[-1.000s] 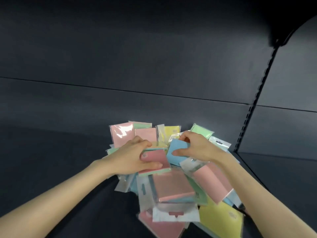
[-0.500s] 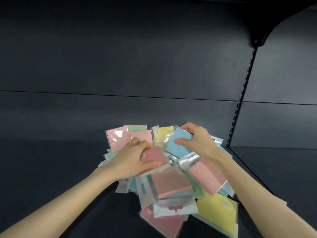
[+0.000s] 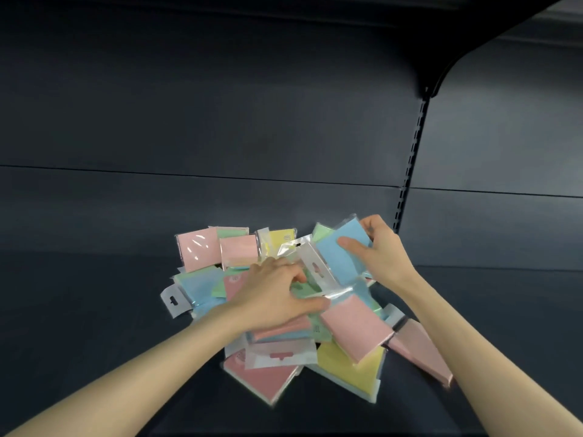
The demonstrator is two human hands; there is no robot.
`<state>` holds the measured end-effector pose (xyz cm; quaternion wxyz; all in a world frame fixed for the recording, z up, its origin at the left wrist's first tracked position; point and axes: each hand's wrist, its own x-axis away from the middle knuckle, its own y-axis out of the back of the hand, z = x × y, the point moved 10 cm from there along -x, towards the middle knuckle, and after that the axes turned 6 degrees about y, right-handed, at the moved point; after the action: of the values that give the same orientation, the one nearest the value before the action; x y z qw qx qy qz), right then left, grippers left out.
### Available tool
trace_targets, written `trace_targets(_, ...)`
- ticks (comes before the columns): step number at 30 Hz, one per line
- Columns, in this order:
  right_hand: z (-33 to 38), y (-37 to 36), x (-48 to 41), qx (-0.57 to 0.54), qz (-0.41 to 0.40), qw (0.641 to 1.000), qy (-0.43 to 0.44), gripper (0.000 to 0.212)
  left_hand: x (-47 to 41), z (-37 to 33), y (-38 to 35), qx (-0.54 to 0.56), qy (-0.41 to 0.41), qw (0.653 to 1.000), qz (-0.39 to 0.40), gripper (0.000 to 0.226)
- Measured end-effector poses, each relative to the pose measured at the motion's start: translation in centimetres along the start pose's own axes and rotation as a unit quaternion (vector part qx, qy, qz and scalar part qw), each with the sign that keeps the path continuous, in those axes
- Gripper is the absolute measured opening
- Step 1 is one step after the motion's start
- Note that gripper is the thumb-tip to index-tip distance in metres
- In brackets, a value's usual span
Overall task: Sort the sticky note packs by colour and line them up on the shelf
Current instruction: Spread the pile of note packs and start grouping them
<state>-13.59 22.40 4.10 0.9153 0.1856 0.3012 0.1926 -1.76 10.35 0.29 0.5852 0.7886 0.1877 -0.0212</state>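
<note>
A loose pile of sticky note packs in clear sleeves lies on the dark shelf [image 3: 79, 310], with pink [image 3: 198, 252], yellow [image 3: 350, 370], red [image 3: 265, 380] and blue [image 3: 198, 287] ones mixed together. My right hand [image 3: 381, 253] grips a light blue pack [image 3: 336, 261], tilted and raised over the pile's back right. My left hand [image 3: 271, 294] lies on the middle of the pile. Its fingers curl down and its thumb stretches out, with a green pack [image 3: 303, 288] between them. A pink pack [image 3: 356, 329] lies just right of that thumb.
The dark back panel [image 3: 220, 137] rises right behind the pile. A slotted upright [image 3: 410, 159] stands at the right, with a bracket [image 3: 435, 83] and an upper shelf above it. Bare shelf surface stretches left of the pile and to the right past the upright.
My right hand has lifted the blue pack up and to the right. My left hand has slid right from the red pack onto the green one. The camera has tilted.
</note>
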Motion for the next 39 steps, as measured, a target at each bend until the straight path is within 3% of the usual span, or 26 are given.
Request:
trace_targets(4,-1.1,1.4,1.2,-0.007,-0.006,1.000,-0.004,0.027,0.1,-1.8,-2.0,-0.041,0.031,0.997,0.051,0.071)
trace_targets(8,-1.2,2.0,1.9,-0.006,0.000,1.000,0.008,0.026,0.0,-2.6,-3.7,-0.058,0.041,0.994,0.088,0.060)
trace_targets(13,-1.5,2.2,2.5,-0.007,0.015,1.000,0.009,0.023,0.1,-2.9,-3.9,0.065,0.051,0.993,0.090,0.056)
trace_targets(19,-0.7,3.2,3.1,-0.050,-0.023,0.998,0.028,0.020,0.5,-3.4,-2.8,0.224,0.040,0.972,0.060,0.042)
trace_targets(22,0.5,3.4,3.1,-0.081,-0.035,0.995,0.050,0.021,1.3,-3.1,-0.3,0.373,0.039,0.927,0.012,0.035)
trace_targets(24,1.4,2.9,2.9,-0.112,-0.031,0.991,0.060,0.025,2.0,-1.9,1.9,0.399,0.042,0.915,-0.047,0.021)
trace_targets(26,2.9,2.2,2.9,-0.137,-0.025,0.987,0.075,0.021,3.0,0.0,4.0,0.390,0.060,0.913,-0.105,0.004)
trace_targets(32,7.7,-2.7,3.4,-0.252,0.000,0.965,0.068,0.006,8.1,6.9,10.2,0.397,0.105,0.877,-0.249,0.012)
trace_targets(39,15.8,-13.4,5.5,-0.278,0.050,0.955,0.089,0.029,17.4,16.6,16.4,0.320,0.162,0.869,-0.340,0.018)
